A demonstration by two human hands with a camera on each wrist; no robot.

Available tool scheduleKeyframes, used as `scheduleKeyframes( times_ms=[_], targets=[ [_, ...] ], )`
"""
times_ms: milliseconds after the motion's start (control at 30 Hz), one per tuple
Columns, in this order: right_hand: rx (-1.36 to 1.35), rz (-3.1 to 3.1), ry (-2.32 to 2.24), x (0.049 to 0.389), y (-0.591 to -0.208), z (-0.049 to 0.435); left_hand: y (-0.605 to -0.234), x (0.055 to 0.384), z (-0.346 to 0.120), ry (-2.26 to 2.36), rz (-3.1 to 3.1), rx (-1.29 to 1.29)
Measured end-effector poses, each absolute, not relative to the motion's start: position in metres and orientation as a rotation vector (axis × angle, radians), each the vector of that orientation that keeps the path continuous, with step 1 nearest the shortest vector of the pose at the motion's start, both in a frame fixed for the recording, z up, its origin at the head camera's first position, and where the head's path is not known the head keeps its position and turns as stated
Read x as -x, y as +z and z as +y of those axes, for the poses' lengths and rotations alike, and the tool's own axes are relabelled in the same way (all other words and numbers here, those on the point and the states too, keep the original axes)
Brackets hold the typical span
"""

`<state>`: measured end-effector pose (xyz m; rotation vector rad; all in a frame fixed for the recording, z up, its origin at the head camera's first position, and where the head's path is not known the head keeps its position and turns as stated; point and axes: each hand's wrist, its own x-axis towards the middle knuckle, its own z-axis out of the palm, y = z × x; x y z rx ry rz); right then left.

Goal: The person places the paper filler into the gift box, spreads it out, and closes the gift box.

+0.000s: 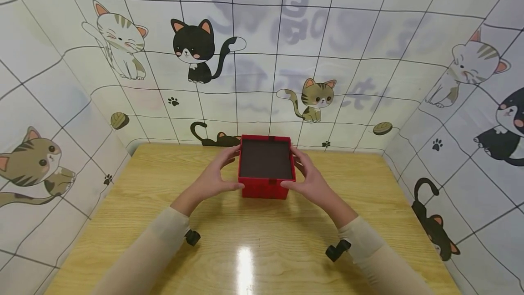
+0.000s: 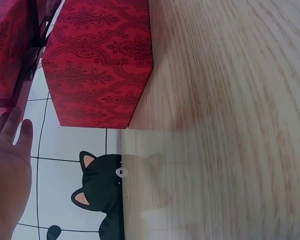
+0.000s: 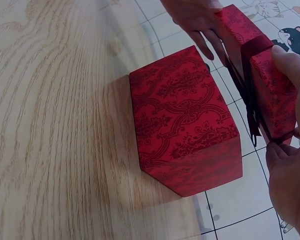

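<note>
Both hands hold a red patterned lid (image 1: 266, 158), its dark brown inside facing up. A dark ribbon (image 3: 247, 85) runs around the lid, and its bow hangs on the underside. The left hand (image 1: 210, 177) grips the left side, thumb near the front corner and fingers along the edge. Opposite it, the right hand (image 1: 314, 183) pinches the right side, thumb at the front corner and fingers behind. Below the lid, a matching red box (image 3: 182, 107) stands on the table; the right wrist view shows a gap between them. From the head view, the lid hides most of the box.
The wooden table (image 1: 254, 231) meets cat-print wall sheets (image 1: 258, 72) at the back and both sides. The box stands close to the back wall. Small black devices (image 1: 338, 250) are worn at both wrists.
</note>
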<state>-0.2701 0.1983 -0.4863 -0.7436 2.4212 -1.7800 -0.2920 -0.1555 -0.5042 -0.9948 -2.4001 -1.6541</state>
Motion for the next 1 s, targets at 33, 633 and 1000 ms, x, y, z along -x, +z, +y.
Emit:
scheduleKeyframes(
  times_ms=[33, 633, 1000],
  targets=[
    [0.741, 2.419, -1.782, 0.269, -0.486, 0.198, -0.505, 0.292, -0.156, -1.645, -2.405, 0.997],
    [0.926, 2.487, -1.601, 0.268, -0.481, 0.208, -0.493, 0.288, -0.16, -1.415, -2.539, 0.948],
    [1.088, 2.589, -1.638, 0.271, -0.481, 0.213, -0.49, 0.287, -0.161, -1.442, -2.528, 0.964]
  ],
)
